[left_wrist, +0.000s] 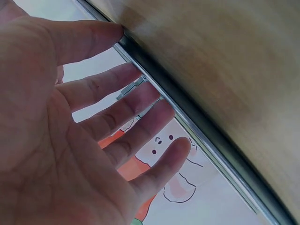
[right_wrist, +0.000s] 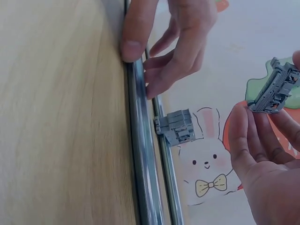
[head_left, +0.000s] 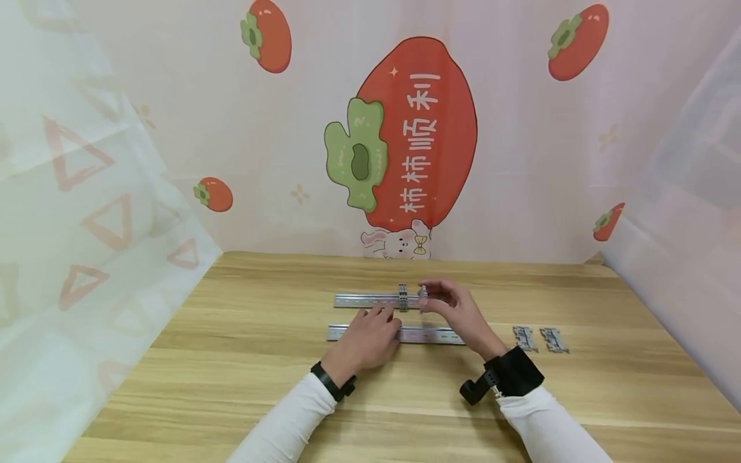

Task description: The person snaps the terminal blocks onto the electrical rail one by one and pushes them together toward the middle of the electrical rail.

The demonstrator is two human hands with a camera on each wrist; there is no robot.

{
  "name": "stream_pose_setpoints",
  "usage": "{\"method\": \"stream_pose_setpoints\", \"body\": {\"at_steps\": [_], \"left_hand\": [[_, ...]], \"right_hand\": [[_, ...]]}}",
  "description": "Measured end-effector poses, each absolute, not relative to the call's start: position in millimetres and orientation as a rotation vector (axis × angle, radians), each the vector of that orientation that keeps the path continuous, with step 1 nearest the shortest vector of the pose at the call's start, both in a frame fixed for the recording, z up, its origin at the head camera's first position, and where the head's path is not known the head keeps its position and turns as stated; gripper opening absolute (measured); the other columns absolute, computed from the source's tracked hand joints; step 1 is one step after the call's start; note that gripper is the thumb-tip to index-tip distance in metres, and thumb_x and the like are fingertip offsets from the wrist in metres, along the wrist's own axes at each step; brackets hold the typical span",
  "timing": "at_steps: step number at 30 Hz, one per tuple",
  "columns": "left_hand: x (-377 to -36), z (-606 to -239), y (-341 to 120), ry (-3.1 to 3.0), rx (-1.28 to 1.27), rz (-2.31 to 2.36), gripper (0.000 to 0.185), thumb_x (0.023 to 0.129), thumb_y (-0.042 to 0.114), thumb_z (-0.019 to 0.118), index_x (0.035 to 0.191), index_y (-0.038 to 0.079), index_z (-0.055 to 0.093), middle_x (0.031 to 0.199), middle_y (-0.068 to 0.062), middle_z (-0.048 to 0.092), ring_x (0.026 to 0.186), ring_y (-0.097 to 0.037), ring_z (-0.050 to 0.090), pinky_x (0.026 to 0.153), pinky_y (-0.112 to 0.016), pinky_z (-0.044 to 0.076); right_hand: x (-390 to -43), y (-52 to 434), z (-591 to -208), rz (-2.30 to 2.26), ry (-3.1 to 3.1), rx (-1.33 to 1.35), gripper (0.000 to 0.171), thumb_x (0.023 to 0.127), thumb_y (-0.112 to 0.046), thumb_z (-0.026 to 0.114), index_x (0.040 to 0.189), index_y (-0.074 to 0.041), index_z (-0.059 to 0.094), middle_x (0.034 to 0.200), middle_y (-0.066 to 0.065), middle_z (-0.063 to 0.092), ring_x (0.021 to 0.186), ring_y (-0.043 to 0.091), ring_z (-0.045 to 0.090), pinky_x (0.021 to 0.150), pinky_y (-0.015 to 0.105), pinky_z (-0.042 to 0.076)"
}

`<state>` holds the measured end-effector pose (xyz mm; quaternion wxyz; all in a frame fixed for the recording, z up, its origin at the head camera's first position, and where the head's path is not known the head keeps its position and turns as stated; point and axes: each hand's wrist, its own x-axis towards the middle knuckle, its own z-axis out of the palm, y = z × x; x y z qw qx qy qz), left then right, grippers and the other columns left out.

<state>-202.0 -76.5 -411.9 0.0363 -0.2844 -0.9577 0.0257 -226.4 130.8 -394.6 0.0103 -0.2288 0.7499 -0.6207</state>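
Observation:
My right hand pinches a grey terminal block between thumb and fingers, held upright at the right part of the far metal rail. Left of it, a small stack of grey terminal blocks sits across that rail. My left hand lies over the near metal rail. Seen from the left wrist, its thumb is at the rail's near edge, and its long fingers extend loosely along the far side. The two rails run side by side, slotted and silvery.
To the right of the near rail, two more terminal blocks lie flat on the wooden table. Behind the table hangs a backdrop printed with persimmons, and pale cloth borders the left side.

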Motion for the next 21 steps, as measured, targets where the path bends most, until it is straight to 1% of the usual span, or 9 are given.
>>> {"method": "stream_pose_setpoints", "body": {"at_steps": [3,9,12,15,18,21], "left_hand": [[-201.3,-411.6,-77.0,-2.948,-0.877,0.068,0.034,0.095,0.035,0.051,0.122,0.016,0.060,0.141,-0.010,0.041,0.131,-0.028,0.036,0.096,-0.050,0.039],[-200.7,-409.7,-77.8,-2.931,-0.873,0.076,0.031,0.094,0.035,0.053,0.118,0.016,0.062,0.135,-0.008,0.046,0.127,-0.026,0.040,0.093,-0.049,0.042],[-200.9,-409.5,-77.8,-2.932,-0.872,0.078,0.032,0.094,0.035,0.054,0.118,0.016,0.061,0.138,-0.009,0.044,0.128,-0.027,0.039,0.094,-0.049,0.042],[-201.1,-409.7,-77.6,-2.931,-0.869,0.079,0.033,0.093,0.035,0.055,0.119,0.016,0.061,0.136,-0.008,0.046,0.128,-0.027,0.040,0.094,-0.049,0.042],[-201.8,-410.4,-77.2,-2.914,-0.868,0.067,0.032,0.093,0.035,0.056,0.118,0.016,0.061,0.130,-0.007,0.049,0.123,-0.025,0.043,0.093,-0.049,0.042],[-202.1,-410.4,-77.4,-2.881,-0.874,0.059,0.031,0.092,0.034,0.056,0.117,0.017,0.061,0.125,-0.005,0.051,0.118,-0.024,0.046,0.091,-0.048,0.043]], "right_hand": [[-226.4,132.4,-394.0,-1.991,2.236,-0.697,0.037,0.090,-0.021,0.063,0.124,-0.007,0.054,0.121,0.024,0.050,0.105,0.028,0.052,0.085,0.030,0.050],[-225.9,133.5,-388.5,-2.093,2.045,-0.639,0.040,0.088,-0.008,0.063,0.125,-0.001,0.050,0.129,0.026,0.042,0.110,0.025,0.049,0.087,0.025,0.047],[-224.9,134.6,-385.6,-2.088,2.025,-0.619,0.043,0.086,-0.007,0.065,0.125,0.000,0.048,0.131,0.026,0.041,0.111,0.026,0.048,0.087,0.023,0.047],[-224.4,135.4,-384.9,-2.048,2.045,-0.619,0.047,0.084,-0.010,0.069,0.125,-0.001,0.047,0.132,0.027,0.041,0.113,0.028,0.048,0.088,0.024,0.046],[-223.4,135.4,-384.1,-1.980,2.102,-0.610,0.050,0.083,-0.017,0.072,0.126,-0.004,0.048,0.129,0.023,0.046,0.114,0.030,0.049,0.089,0.028,0.047],[-223.3,134.8,-383.9,-1.922,2.153,-0.604,0.052,0.084,-0.024,0.071,0.127,-0.007,0.048,0.127,0.018,0.049,0.115,0.030,0.050,0.089,0.030,0.047]]}}
